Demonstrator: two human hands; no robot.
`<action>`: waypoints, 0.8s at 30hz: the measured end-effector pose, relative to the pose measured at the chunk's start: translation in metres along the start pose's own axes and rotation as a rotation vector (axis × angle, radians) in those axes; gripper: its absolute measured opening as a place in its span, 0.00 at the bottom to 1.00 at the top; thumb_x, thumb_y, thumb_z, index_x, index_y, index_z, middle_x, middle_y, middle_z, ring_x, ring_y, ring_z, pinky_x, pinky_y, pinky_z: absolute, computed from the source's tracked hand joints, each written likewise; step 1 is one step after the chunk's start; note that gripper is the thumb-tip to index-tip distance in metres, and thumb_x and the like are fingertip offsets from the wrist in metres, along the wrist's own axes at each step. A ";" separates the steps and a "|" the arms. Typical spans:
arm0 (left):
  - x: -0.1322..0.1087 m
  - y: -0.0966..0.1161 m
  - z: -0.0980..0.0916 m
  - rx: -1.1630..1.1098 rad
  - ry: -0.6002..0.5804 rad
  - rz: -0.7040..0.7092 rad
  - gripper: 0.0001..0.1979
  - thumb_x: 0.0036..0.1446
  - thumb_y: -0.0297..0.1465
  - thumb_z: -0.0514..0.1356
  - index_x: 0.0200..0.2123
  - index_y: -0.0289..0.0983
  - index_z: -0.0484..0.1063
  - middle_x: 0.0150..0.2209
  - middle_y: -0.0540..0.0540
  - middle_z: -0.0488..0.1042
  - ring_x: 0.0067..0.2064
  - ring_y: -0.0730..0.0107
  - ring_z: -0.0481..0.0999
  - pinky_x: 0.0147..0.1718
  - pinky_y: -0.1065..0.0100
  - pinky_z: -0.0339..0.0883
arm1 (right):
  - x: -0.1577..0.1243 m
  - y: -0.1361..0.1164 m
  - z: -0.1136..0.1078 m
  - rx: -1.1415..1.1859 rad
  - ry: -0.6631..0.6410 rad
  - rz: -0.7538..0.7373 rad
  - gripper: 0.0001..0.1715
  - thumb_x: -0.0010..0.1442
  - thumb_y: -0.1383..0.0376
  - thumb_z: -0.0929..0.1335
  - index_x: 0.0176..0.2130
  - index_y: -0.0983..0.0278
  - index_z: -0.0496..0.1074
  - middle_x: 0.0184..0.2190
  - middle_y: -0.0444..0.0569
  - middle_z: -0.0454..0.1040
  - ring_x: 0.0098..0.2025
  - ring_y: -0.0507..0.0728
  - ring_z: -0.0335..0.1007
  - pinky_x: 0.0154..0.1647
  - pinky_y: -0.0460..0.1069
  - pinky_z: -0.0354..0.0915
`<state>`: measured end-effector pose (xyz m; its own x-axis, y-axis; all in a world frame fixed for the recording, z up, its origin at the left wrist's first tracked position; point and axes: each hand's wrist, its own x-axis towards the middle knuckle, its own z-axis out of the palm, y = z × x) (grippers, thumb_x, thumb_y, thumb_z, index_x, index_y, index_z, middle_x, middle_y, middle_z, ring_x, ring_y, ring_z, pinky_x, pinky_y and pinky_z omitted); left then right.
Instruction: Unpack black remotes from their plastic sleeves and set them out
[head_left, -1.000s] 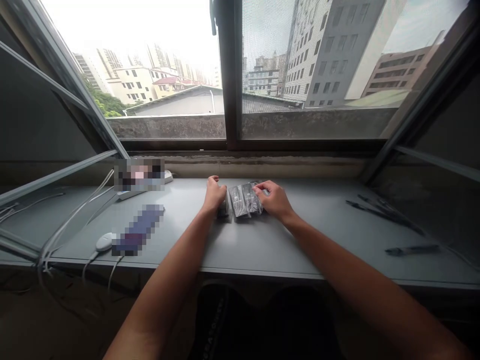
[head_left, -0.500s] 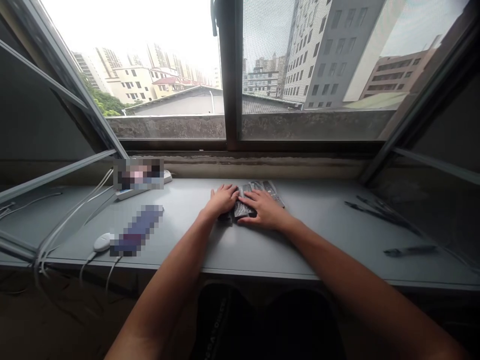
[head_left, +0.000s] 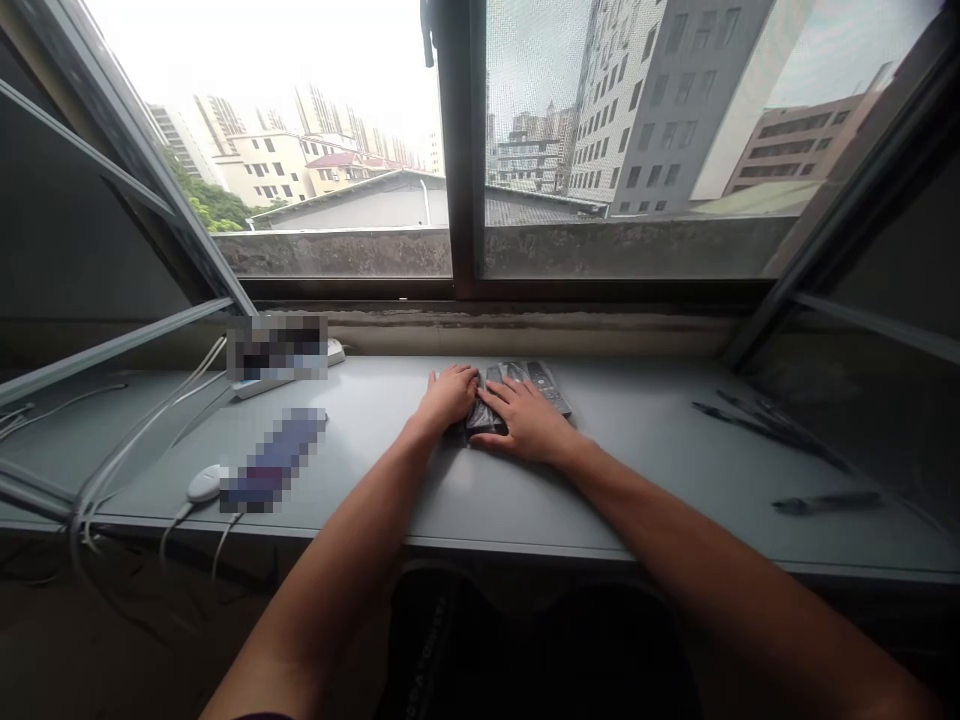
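1. Dark, flat, glossy plastic-wrapped bundle (head_left: 534, 378) lying at the middle of a pale grey painted surface (head_left: 360, 472), close to the window frame; contents not clear enough to tell.
2. Both palms down on the bundle, seemingly pinning it flat against the surface.
3. Left grip (head_left: 448, 398) spread and pressed down on the bundle's near left edge, pinching nothing.
4. Right grip (head_left: 526, 421) spread across the bundle's near part, fingers pointing left, nearly touching the left hand, pinching nothing.
5. Both forearms angled inward from the bottom corners, wrists low.
6. White computer mouse (head_left: 204, 483) and white power strip (head_left: 259, 388) well off to the left; dark pens (head_left: 825, 503) well off to the right.
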<state>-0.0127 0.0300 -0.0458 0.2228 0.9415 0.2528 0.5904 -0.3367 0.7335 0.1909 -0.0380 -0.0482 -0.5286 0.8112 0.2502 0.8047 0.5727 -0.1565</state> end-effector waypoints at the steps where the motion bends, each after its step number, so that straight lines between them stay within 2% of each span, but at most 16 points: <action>1: -0.001 0.002 0.000 -0.013 0.010 0.006 0.05 0.68 0.28 0.64 0.40 0.43 0.80 0.63 0.38 0.80 0.77 0.42 0.62 0.78 0.35 0.36 | 0.000 0.002 -0.002 -0.003 0.021 -0.012 0.59 0.66 0.29 0.70 0.80 0.59 0.63 0.80 0.59 0.61 0.81 0.79 0.52 0.83 0.72 0.42; 4: -0.007 0.008 0.002 -0.009 0.034 0.026 0.04 0.68 0.31 0.64 0.43 0.44 0.81 0.66 0.38 0.78 0.78 0.41 0.60 0.78 0.34 0.33 | -0.002 0.008 -0.009 -0.027 0.065 0.016 0.62 0.62 0.27 0.71 0.79 0.58 0.65 0.80 0.60 0.60 0.81 0.80 0.50 0.82 0.75 0.40; 6: -0.010 0.009 0.005 0.039 0.017 0.043 0.06 0.70 0.34 0.64 0.47 0.45 0.81 0.69 0.38 0.76 0.78 0.40 0.60 0.78 0.34 0.29 | -0.004 0.012 -0.009 -0.039 0.038 0.098 0.62 0.64 0.26 0.69 0.80 0.56 0.63 0.81 0.60 0.58 0.82 0.81 0.48 0.81 0.78 0.39; 10: -0.011 0.007 0.012 0.125 -0.054 0.073 0.10 0.70 0.37 0.63 0.52 0.45 0.81 0.73 0.37 0.71 0.78 0.36 0.61 0.77 0.31 0.31 | -0.006 0.012 -0.003 -0.049 -0.045 0.192 0.64 0.64 0.25 0.66 0.82 0.57 0.59 0.82 0.61 0.55 0.82 0.83 0.47 0.79 0.80 0.38; 15: -0.007 0.001 0.012 0.037 -0.070 0.051 0.13 0.69 0.35 0.65 0.55 0.47 0.81 0.75 0.39 0.69 0.81 0.39 0.55 0.78 0.34 0.28 | 0.001 0.004 0.006 -0.059 -0.059 0.222 0.63 0.67 0.25 0.62 0.82 0.60 0.57 0.82 0.64 0.53 0.82 0.83 0.46 0.79 0.81 0.36; 20: -0.004 0.000 0.011 0.075 -0.073 0.064 0.17 0.70 0.32 0.61 0.58 0.47 0.82 0.76 0.39 0.69 0.81 0.38 0.55 0.78 0.32 0.29 | 0.005 -0.004 0.008 -0.074 -0.066 0.247 0.63 0.70 0.26 0.59 0.83 0.62 0.54 0.83 0.64 0.51 0.83 0.83 0.44 0.79 0.81 0.34; 24: -0.001 0.000 0.010 0.082 -0.108 0.060 0.19 0.69 0.33 0.62 0.61 0.47 0.81 0.77 0.40 0.67 0.82 0.42 0.53 0.78 0.33 0.27 | 0.006 -0.008 0.006 -0.091 -0.078 0.254 0.63 0.72 0.27 0.58 0.83 0.66 0.52 0.83 0.67 0.47 0.84 0.82 0.42 0.80 0.80 0.35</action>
<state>-0.0048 0.0291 -0.0526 0.3396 0.9140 0.2219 0.6340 -0.3968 0.6638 0.1802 -0.0368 -0.0507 -0.3228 0.9362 0.1389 0.9333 0.3392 -0.1175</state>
